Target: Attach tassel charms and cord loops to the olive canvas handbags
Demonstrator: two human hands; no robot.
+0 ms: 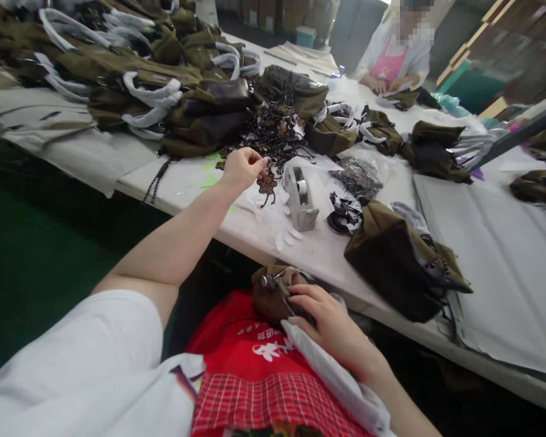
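My left hand (243, 170) reaches over the table edge, thumb and fingertips pinched on a leopard-print charm (267, 184) with dark cord ends. The charm hangs just above the tabletop, beside a heap of similar charms with dark braided cords (279, 130). In my lap, against the red apron (236, 328), sits an olive-brown handbag (268, 297) with a metal fitting on top. My right hand (323, 312) grips this bag near its opening, fingers over the fabric. A white-wrapped handle (332, 370) runs down beneath that hand. The bag's far side is hidden.
White gloves (277, 221) lie by a grey tape dispenser (301, 200). Right of it are black coiled straps (344, 215) and a dark olive handbag (400, 261). Many olive bags (136, 91) are piled at left. Across the table works a person in a pink apron (390, 60).
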